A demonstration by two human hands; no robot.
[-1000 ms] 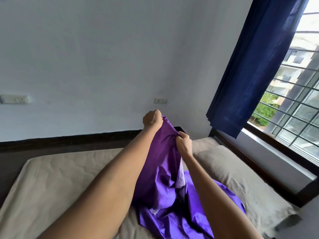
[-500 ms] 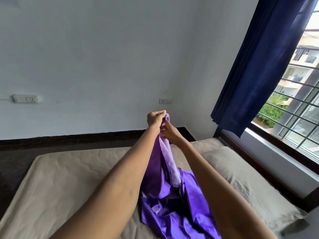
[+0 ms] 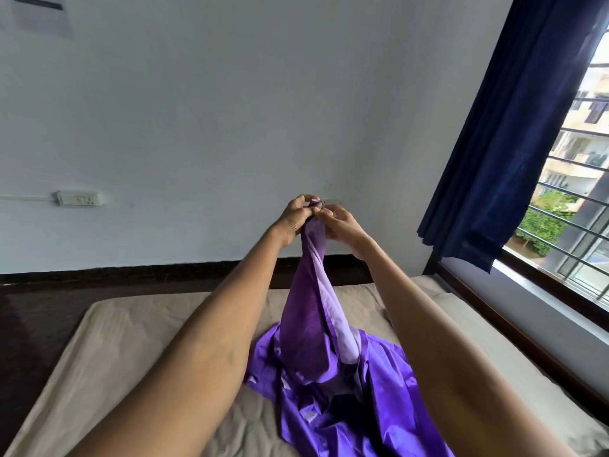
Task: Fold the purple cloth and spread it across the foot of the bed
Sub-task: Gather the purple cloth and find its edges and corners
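Where the wall runs far to the left of the hands, a white switch plate (image 3: pixel 79 198) is mounted with a thin cable leading off its left side, and a pale sheet of paper (image 3: pixel 39 13) hangs high above it at the top corner. Below and to the left of the left hand, the bed (image 3: pixel 138 328) carries a beige, lightly creased sheet, with a dark skirting band running along the wall behind it. The left hand (image 3: pixel 294 216) is raised at arm's length, its fingers curled round the gathered top of the purple cloth (image 3: pixel 309 321), gripping it. Directly against it on the right, the right hand (image 3: pixel 339 224) pinches the same gathered top with fingertips and thumb, so both hands meet at one point of the fabric. From this grip the purple cloth hangs down between the two forearms as a narrow twisted column showing a paler lilac underside, and its lower part lies bunched in glossy folds on the bed beneath the hands. To the right of the right forearm lies a beige pillow (image 3: pixel 487 328) beside the dark wooden frame. Farther right, a dark blue curtain (image 3: pixel 514 133) hangs beside a barred window (image 3: pixel 576 225), through which a building and green foliage appear
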